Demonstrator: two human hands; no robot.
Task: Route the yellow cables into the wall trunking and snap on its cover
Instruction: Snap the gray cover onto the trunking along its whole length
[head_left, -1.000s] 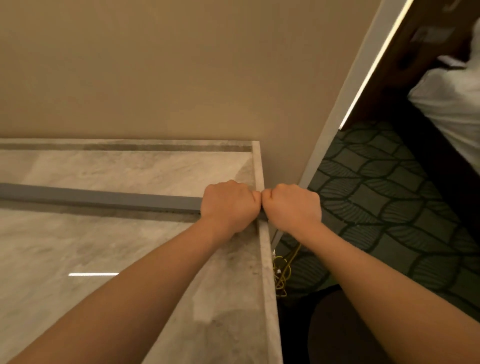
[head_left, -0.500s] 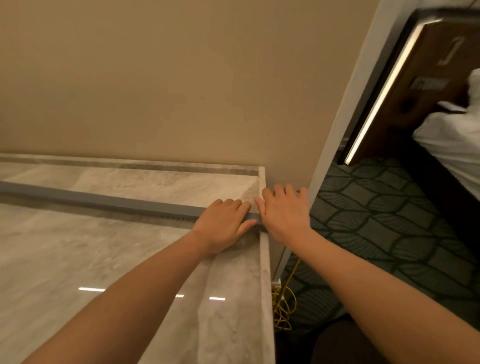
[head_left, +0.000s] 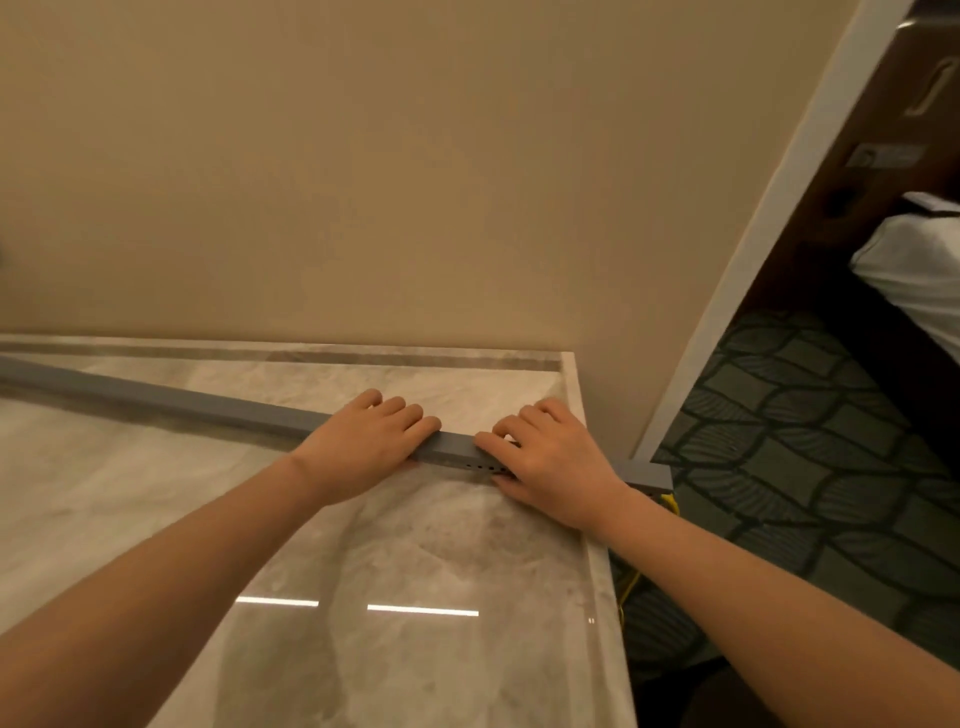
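A long grey trunking (head_left: 208, 404) lies on the marble counter (head_left: 415, 545) and runs from the far left to the right edge. Its right end (head_left: 644, 474) sticks out past that edge. My left hand (head_left: 363, 447) rests flat on top of the trunking with its fingers stretched out. A short way to the right, my right hand (head_left: 550, 462) curls over the trunking, fingertips on top and thumb against the near side, where small slots show. A bit of yellow cable (head_left: 671, 501) hangs below the trunking's end, and more (head_left: 627, 587) shows beside the counter.
A beige wall (head_left: 415, 182) rises right behind the counter. A white door frame (head_left: 753, 249) runs diagonally on the right. Beyond it are patterned dark carpet (head_left: 810, 441), a dark wooden unit and white bedding (head_left: 919, 270).
Both fists have opened. My hands have moved apart along the trunking, and its right end now pokes out past the counter edge.
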